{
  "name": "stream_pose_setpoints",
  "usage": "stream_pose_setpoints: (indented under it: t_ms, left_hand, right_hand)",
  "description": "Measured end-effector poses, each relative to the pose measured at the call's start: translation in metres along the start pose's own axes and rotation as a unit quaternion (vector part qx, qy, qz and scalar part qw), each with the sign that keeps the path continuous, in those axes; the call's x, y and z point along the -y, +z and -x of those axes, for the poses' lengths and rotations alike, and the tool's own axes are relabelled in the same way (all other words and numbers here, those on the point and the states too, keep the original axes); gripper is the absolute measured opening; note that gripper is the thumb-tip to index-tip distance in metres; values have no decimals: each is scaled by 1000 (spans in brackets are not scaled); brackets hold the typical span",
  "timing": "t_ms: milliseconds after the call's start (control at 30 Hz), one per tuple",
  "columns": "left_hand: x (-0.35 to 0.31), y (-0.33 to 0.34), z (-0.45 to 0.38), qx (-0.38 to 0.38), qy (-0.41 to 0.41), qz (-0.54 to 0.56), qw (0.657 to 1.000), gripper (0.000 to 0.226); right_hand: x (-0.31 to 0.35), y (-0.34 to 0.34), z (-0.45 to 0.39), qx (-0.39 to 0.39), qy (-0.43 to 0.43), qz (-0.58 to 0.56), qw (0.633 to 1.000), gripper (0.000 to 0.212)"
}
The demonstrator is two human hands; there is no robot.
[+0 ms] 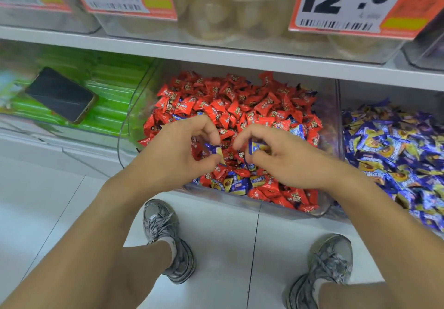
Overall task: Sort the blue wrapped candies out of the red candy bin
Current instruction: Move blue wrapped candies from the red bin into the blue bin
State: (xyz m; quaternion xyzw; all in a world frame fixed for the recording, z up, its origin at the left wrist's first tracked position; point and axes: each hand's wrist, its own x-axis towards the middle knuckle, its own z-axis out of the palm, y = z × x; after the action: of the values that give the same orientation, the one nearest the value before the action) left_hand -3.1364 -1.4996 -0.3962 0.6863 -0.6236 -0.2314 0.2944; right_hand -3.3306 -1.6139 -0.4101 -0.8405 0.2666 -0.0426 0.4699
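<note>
both hands over the clear red candy bin (335, 116). left hand (177, 155) curled, pinching a blue wrapped candy (214, 149) between thumb and fingers. right hand (281, 157) curled round another blue candy (256, 145). more blue wrapped candies (236, 183) mixed among red ones near the bin's front edge. bin of blue candies (394, 150) just right of it; smartphone (61, 94) lying on green packets to its left.
</note>
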Motion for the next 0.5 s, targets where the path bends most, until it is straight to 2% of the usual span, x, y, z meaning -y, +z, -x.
stream_pose_setpoints:
  t_ms: [67,133,267,333,500]
  left_hand:
    - [-4,3,-3,62,-21,39,997,24]
    - [-5,7,-7,101,-43,-5,994,20]
    - [-5,7,-17,110,-84,-26,990,28]
    - [-1,7,-21,144,-113,-47,982,27]
    - [7,13,-24,275,-79,-162,945,24]
  right_hand:
    - [0,5,0,34,-9,110,993,23]
    - [0,13,-3,41,-15,180,983,21]
    - [-1,26,-10,56,-22,250,966,41]
    - [-3,28,-13,74,-18,280,957,49]
    - [-2,30,-16,107,-20,319,942,39]
